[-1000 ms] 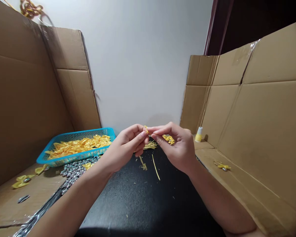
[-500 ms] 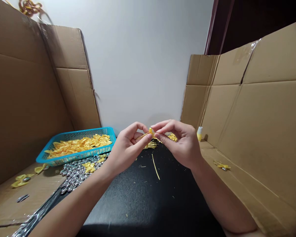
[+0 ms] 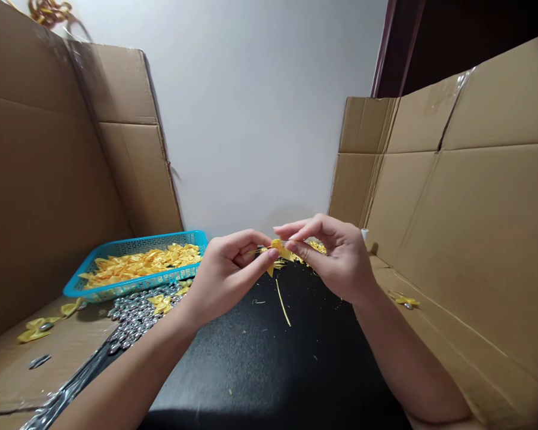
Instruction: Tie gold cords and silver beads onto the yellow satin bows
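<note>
Left hand (image 3: 226, 278) and right hand (image 3: 341, 263) meet above the black mat (image 3: 260, 364), each pinching thumb to forefinger on one small yellow ribbon bow (image 3: 278, 248) held in the air between the fingertips. A thin gold wire (image 3: 256, 250) seems to run from my left pinch into its middle, so I judge this the binding stage. Further work wants both pinches firm and the bow level. Below lies a loose gold strand (image 3: 283, 301). To the left, silver pieces (image 3: 134, 313) are heaped beside the blue basket (image 3: 116, 288) of yellow bows.
</note>
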### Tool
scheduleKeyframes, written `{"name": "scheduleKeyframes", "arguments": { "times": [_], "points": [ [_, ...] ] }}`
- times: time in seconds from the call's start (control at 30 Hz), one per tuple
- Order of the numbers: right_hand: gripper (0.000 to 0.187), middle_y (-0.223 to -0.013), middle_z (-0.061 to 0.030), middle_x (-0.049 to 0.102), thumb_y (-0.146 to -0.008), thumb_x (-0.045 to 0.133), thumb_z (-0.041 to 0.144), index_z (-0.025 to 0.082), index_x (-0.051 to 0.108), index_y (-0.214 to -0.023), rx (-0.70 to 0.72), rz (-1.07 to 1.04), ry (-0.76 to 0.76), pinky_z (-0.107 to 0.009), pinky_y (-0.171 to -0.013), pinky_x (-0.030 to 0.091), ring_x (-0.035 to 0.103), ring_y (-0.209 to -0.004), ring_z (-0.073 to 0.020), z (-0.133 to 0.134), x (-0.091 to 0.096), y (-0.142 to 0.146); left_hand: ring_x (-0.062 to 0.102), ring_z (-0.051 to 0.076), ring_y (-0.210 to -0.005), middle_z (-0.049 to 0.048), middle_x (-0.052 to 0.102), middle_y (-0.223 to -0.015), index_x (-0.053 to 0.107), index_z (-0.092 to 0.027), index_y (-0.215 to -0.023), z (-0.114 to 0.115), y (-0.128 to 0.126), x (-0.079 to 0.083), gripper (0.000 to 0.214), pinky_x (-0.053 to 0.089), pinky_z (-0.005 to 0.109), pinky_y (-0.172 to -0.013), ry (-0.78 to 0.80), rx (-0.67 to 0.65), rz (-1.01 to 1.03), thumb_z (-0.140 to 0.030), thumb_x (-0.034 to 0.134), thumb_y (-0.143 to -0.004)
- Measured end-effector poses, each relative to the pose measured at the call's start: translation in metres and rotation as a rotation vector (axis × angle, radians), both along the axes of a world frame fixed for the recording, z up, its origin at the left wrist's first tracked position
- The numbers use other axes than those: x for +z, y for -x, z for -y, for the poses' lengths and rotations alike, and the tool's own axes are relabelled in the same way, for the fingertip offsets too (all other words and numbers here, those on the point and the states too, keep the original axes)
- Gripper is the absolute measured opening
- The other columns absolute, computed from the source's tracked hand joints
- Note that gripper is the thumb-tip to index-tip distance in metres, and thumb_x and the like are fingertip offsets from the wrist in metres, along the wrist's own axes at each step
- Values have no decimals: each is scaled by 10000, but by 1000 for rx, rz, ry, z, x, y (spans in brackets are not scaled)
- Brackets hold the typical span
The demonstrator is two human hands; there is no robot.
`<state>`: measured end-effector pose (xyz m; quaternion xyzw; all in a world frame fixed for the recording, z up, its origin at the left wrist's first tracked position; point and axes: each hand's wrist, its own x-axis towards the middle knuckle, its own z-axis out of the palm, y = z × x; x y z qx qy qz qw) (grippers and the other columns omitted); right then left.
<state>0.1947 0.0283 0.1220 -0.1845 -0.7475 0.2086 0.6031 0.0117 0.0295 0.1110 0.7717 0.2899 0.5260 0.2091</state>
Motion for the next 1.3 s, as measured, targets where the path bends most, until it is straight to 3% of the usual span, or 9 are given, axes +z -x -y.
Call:
{"name": "scheduleKeyframes", "arguments": {
  "times": [0.17, 0.4, 0.63, 1.03, 1.3],
  "points": [
    [56, -957, -24, 743, -812, 706, 165, 195, 670, -782, 23, 11, 5, -320, -831, 561, 702, -910, -157, 3, 0, 0, 253, 59, -460, -76, 336, -496, 675, -141, -774, 2, -3, 3, 112, 190, 198, -410, 47, -77, 69, -244, 675, -818],
    [84, -896, -24, 735, -803, 716, 158, 187, 649, -762, 121, -7, 42, -303, -770, 565, 697, -850, -149, 2, 1, -1, 444, 49, -486, -32, 581, -555, 691, -141, -724, 6, -3, 5, 87, 338, 148, -453, 184, -129, 124, -213, 706, -770],
    [91, -826, -27, 737, -784, 737, 158, 186, 652, -770, 101, -31, 77, -326, -755, 565, 707, -808, -171, 4, 1, -3, 486, 59, -505, -8, 616, -582, 685, -133, -693, 9, -3, 6, 154, 349, 149, -460, 278, -106, 94, -269, 730, -748],
    [171, -675, 5, 735, -722, 798, 243, 164, 651, -688, 409, -132, 558, -213, -649, 577, 694, -635, -95, -10, 5, 0, 481, 71, -488, -10, 589, -557, 650, -140, -666, 16, -1, 9, 199, 322, 162, -441, 484, -144, 39, -295, 770, -699],
    [222, -674, -11, 739, -665, 837, 266, 148, 650, -687, 412, -92, 599, -219, -631, 583, 705, -638, -114, -11, 6, -3, 523, 71, -505, 12, 662, -610, 659, -131, -663, 14, -3, 10, 167, 337, 155, -452, 558, -212, 78, -232, 792, -666]
  ]
}}
